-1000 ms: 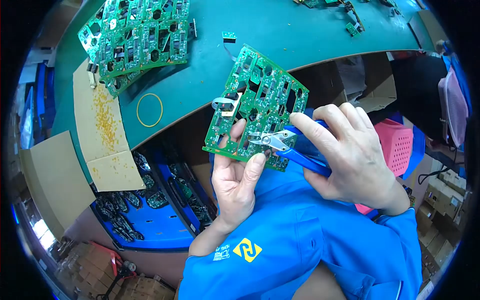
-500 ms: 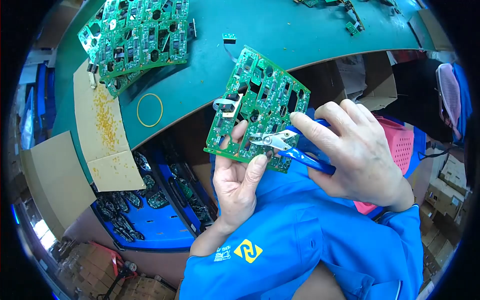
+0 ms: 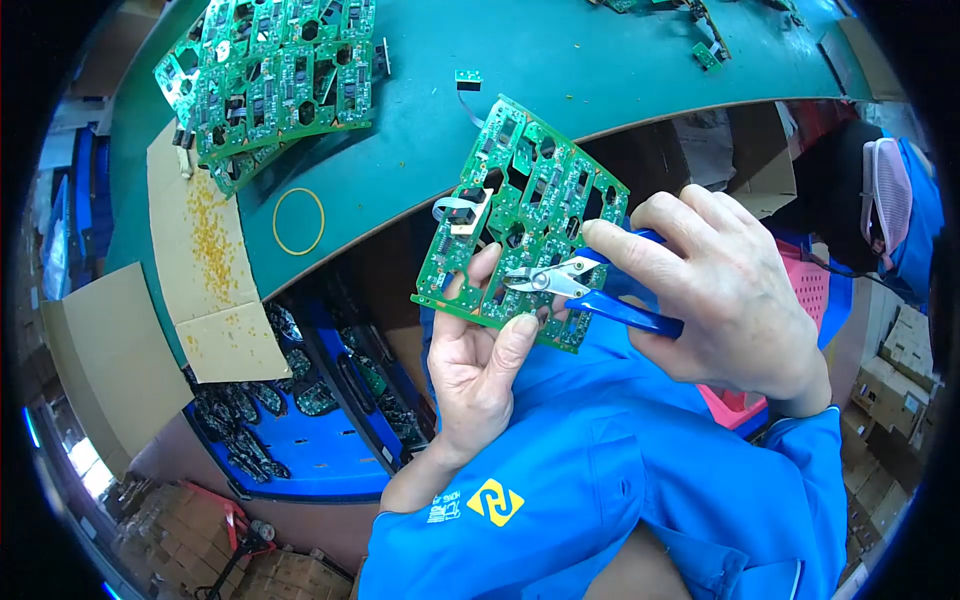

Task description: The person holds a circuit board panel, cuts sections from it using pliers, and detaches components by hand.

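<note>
Tilted over the front edge of the table is a green circuit board panel with several cut-out holes. My left hand grips its lower edge, thumb in front and fingers behind, partly hidden by the panel. A small ribbon cable and connector sit on the panel's left side. A small board hangs out on a thin cable beyond its upper corner. Closed around blue-handled cutting pliers is my right hand. The pliers' metal jaws lie over the panel's lower middle; whether they touch it I cannot tell.
Stacked circuit board panels lie on the green table at the upper left. Near them are a yellow rubber band and cardboard with yellow bits. A blue bin with dark boards stands below. A pink basket is at right.
The panel has shifted slightly to the right and tilted a little. The pliers and my right hand have moved slightly right with it.
</note>
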### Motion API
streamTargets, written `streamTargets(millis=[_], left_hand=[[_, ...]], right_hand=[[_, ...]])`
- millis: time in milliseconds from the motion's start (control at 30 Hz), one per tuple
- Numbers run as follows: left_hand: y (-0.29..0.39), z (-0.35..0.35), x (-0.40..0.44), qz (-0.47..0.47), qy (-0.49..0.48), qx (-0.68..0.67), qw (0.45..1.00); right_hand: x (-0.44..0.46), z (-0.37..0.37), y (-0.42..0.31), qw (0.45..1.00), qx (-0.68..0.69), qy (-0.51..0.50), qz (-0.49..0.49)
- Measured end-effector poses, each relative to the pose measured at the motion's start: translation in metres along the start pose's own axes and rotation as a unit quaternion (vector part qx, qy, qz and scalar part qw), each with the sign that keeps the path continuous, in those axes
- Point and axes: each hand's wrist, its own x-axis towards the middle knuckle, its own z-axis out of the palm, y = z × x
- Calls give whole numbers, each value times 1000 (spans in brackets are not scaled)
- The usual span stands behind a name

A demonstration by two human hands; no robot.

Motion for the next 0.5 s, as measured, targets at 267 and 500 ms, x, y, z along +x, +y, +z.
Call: streamTargets(millis=[267,500], left_hand=[[0,4,1,5,22,16,1000],[1,6,2,-1,24,17,1000]], right_hand=[[1,0,3,1000,4,5,-13],[-2,6,5,999,8,30,-15]])
